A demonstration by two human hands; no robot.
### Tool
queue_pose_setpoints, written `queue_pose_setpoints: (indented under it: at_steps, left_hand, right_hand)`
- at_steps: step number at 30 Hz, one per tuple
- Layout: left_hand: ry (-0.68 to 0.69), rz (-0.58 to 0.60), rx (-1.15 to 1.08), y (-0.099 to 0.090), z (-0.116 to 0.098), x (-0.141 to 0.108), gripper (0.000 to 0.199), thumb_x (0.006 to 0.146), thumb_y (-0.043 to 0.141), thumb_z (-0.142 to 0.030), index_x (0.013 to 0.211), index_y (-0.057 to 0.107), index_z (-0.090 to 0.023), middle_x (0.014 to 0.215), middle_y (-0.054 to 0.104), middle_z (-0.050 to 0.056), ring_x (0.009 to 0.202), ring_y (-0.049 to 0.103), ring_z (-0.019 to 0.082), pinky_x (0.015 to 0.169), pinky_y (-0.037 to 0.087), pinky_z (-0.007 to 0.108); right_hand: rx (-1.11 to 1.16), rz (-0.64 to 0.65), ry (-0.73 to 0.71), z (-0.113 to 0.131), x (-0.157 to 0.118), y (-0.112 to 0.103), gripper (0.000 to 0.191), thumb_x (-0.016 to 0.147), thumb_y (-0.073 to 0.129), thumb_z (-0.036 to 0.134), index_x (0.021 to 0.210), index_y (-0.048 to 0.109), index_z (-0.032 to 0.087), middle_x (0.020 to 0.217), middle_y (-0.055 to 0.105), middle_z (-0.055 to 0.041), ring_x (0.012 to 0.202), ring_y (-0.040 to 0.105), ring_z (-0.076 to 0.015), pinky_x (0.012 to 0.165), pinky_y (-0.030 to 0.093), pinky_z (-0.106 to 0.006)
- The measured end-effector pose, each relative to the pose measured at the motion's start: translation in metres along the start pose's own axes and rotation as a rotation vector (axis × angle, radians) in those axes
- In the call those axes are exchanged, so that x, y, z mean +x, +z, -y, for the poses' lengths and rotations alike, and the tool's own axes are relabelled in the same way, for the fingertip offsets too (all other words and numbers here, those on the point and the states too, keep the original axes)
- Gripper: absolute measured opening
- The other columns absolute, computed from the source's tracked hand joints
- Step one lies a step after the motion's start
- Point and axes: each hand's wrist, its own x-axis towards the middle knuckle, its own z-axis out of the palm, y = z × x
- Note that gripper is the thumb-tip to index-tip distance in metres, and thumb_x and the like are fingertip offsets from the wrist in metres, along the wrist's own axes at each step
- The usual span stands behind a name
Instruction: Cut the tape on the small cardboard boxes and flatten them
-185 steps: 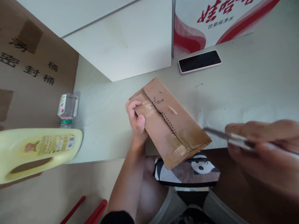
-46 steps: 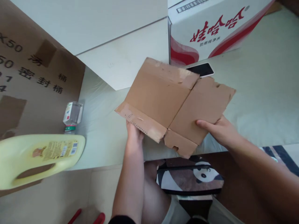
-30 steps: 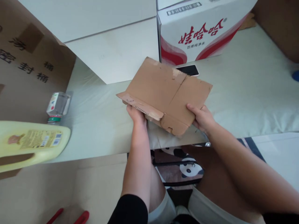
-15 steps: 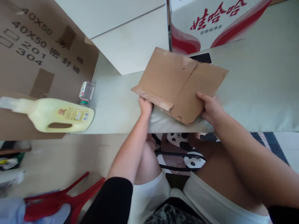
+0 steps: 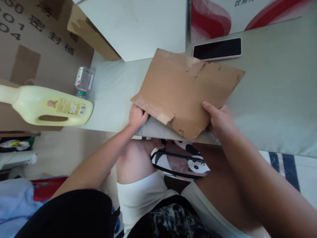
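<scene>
The left hand [image 5: 136, 116] is curled around the near left corner of a flattened cardboard box [image 5: 184, 87], its fingers tucked under the torn, tape-marked flap there. The right hand [image 5: 219, 120] grips the near right edge of the same cardboard, thumb [image 5: 207, 107] lying on top and the other fingers hidden beneath. Between the two hands the cardboard is held low over the front edge of a pale mattress-like surface [image 5: 272, 99], tilted so its far edge reaches further back over that surface. It lies open and flat, with creases and ragged patches of peeled tape across its upper face; nothing shows inside or on it.

Just behind the cardboard's far edge a smartphone [image 5: 217, 49] with a pale case lies screen up, dark, on the same surface. Behind the phone stands a white carton with red printing [image 5: 218, 16], closed on the side that shows. To the left a yellow plastic jug [image 5: 47, 105] lies on its side, handle toward the camera; whether it holds anything cannot be told. Just beyond it a small clear bottle [image 5: 83, 81] with a green ring at its neck also lies on its side. A large brown carton with black printed characters [image 5: 37, 49] fills the far left. Under the cardboard, below the surface's edge, is a panda-patterned cushion [image 5: 183, 162].
</scene>
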Motion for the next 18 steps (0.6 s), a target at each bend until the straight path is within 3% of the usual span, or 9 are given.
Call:
queue_pose_setpoints:
  at_steps: [3, 9, 13, 18]
  left_hand:
    - [-0.033, 0.0, -0.046, 0.0, 0.005, -0.001, 0.042, 0.079, 0.053, -0.046, 0.102, 0.072, -0.018, 0.122, 0.073, 0.019, 0.126, 0.062, 0.04, 0.112, 0.045, 0.054]
    - [-0.122, -0.016, -0.13, 0.0, 0.002, -0.001, 0.051, 0.069, 0.064, -0.044, 0.114, 0.073, -0.022, 0.128, 0.072, 0.015, 0.133, 0.057, 0.041, 0.116, 0.041, 0.055]
    - [-0.087, -0.04, -0.157, -0.001, -0.005, 0.001, 0.054, 0.07, 0.065, -0.042, 0.118, 0.071, -0.018, 0.136, 0.067, 0.017, 0.136, 0.054, 0.039, 0.118, 0.039, 0.051]
    - [-0.071, -0.027, -0.176, 0.003, -0.003, 0.002, 0.043, 0.074, 0.065, -0.04, 0.111, 0.072, -0.017, 0.133, 0.069, 0.017, 0.135, 0.055, 0.038, 0.118, 0.038, 0.05]
  right_hand:
    - [-0.074, 0.024, 0.013, 0.002, -0.006, -0.007, 0.038, 0.073, 0.082, 0.052, 0.098, 0.075, 0.025, 0.114, 0.078, -0.0075, 0.122, 0.067, -0.0347, 0.111, 0.052, -0.054]
    - [-0.031, 0.22, 0.043, 0.002, -0.008, -0.025, 0.043, 0.074, 0.081, 0.056, 0.104, 0.075, 0.026, 0.109, 0.078, -0.0065, 0.117, 0.069, -0.0324, 0.106, 0.055, -0.05]
    - [-0.028, 0.217, 0.03, -0.005, -0.009, -0.033, 0.042, 0.074, 0.081, 0.058, 0.101, 0.075, 0.026, 0.112, 0.078, -0.0066, 0.12, 0.068, -0.0333, 0.108, 0.053, -0.051]
    - [-0.081, 0.175, -0.101, -0.011, -0.007, -0.028, 0.04, 0.076, 0.079, 0.059, 0.101, 0.076, 0.027, 0.114, 0.077, -0.005, 0.12, 0.067, -0.0336, 0.11, 0.051, -0.053]
